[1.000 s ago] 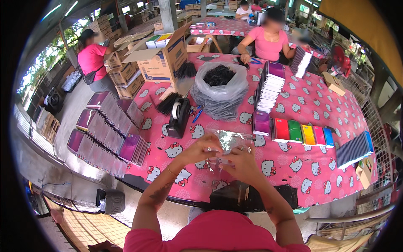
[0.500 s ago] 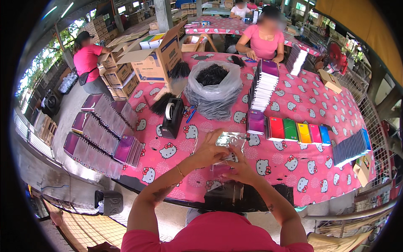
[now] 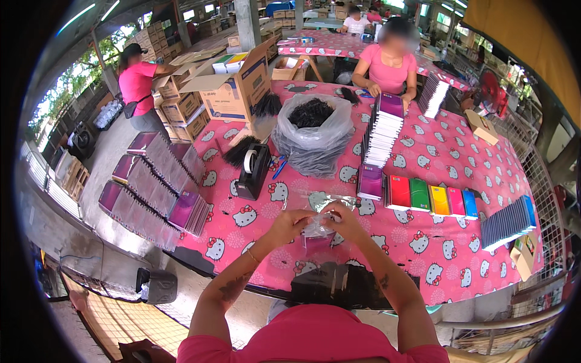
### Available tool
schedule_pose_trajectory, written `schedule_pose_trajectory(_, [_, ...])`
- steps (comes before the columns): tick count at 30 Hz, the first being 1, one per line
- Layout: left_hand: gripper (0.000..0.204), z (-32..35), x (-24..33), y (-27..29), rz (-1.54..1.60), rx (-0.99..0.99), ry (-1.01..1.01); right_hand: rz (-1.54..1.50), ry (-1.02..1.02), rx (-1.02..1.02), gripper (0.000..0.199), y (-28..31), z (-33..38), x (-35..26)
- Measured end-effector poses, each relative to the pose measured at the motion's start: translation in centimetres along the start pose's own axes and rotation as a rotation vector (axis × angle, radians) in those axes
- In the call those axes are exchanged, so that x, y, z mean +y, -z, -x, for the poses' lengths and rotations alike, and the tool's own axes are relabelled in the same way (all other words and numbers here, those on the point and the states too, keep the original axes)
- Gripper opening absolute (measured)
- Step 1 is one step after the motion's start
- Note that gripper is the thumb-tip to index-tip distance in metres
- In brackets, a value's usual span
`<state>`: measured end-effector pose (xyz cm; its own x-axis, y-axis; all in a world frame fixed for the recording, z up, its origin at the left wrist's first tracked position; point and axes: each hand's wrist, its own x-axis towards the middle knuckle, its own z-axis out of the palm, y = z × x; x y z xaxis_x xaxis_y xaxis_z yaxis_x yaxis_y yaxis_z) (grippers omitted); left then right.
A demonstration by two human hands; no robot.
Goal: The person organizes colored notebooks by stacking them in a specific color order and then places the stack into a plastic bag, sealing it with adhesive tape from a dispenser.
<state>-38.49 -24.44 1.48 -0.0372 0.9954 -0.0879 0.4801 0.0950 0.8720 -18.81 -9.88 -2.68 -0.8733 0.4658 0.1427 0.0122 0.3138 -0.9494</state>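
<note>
A crumpled clear plastic bag [image 3: 316, 228] is bunched up on the table edge nearest me. My left hand [image 3: 290, 226] pinches its left side, with the fingertips close to those of the other hand. Gripping the opposite side, my right hand [image 3: 344, 222] has its fingers bent inward on the plastic. A purplish patch shows under or through the bag's lower part; I cannot make out what it is. Beyond my hands stand a black tape dispenser [image 3: 253, 172] and a large translucent bag [image 3: 315, 136] filled with black strands.
Plastic-wrapped purple notebooks [image 3: 142, 175] stand in rows at left. A tall notebook stack [image 3: 382, 136] and a colourful notebook row [image 3: 411, 192] lie right of centre. Blue notebooks [image 3: 511, 222] lean far right. A co-worker [image 3: 390, 66] handles notebooks across the table; cardboard boxes [image 3: 233, 91] stand behind.
My hands have drawn level, and the bag is now gathered between their fingertips. The co-worker's hands have moved onto the tall notebook stack. The view has shifted slightly.
</note>
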Motion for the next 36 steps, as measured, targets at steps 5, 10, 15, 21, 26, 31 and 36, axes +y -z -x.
schedule_pose_trajectory(5, [0.047, 3.9, 1.9, -1.2, -0.556, 0.292, -0.527, 0.291, 0.346, -0.010, 0.050, -0.3, 2.6, -4.5])
schedule_pose_trajectory(10, [0.037, 3.5, 0.8, -3.2, -0.552, 0.327, -0.537, 0.313, 0.237, 0.098, 0.049, -1.1, 4.5, -1.7])
schedule_pose_trajectory(15, [0.029, 1.8, 2.6, -1.7, -0.450, 0.222, -0.299, 0.140, 0.087, 0.230, 0.043, -3.3, 4.5, -3.7])
schedule_pose_trajectory(21, [0.045, -0.5, 4.0, -1.5, -0.535, 0.299, -0.203, 0.213, 0.001, 0.251, 0.042, -2.7, 3.0, -3.6])
schedule_pose_trajectory(26, [0.044, -2.2, -1.6, -0.4, 0.347, 0.023, -0.030, -0.186, -0.146, 0.254, 0.042, -2.3, 2.9, -2.1])
schedule_pose_trajectory(31, [0.035, 1.2, -15.1, 12.9, -0.483, 1.028, 0.241, -0.224, -0.137, 0.249, 0.038, -3.7, 2.3, -2.4])
schedule_pose_trajectory(36, [0.028, 0.7, -14.6, 15.8, 0.525, 0.674, 0.370, -0.166, -0.177, 0.257, 0.037, -2.9, 2.6, -1.1])
